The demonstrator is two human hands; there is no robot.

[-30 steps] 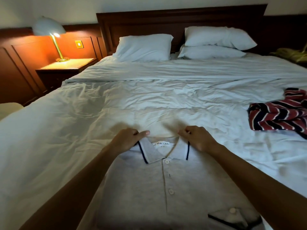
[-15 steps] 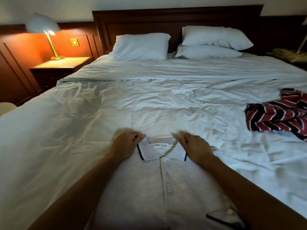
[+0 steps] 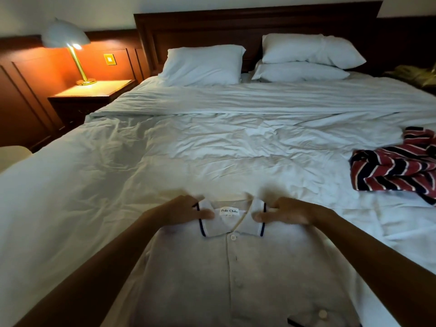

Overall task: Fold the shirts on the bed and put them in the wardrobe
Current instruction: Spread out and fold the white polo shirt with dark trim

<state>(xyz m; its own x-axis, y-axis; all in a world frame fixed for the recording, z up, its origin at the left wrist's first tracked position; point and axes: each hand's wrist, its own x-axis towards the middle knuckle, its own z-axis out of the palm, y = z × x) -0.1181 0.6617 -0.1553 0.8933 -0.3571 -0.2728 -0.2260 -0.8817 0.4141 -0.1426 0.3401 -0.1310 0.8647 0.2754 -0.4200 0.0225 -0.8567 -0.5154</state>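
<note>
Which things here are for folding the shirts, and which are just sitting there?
For the job:
polo, pinched at its neck by the left hand and right hand
striped shirt, still crumpled
bed, where both shirts lie

Just lying about:
lamp, lit
nightstand
pillows

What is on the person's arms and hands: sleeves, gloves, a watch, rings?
Nothing is worn in view. The left arm and right arm are bare up to the frame's edge: no sleeve or cuff shows. The left hand and right hand have no gloves, and I see no watch, band or ring, though the light is dim.
</note>
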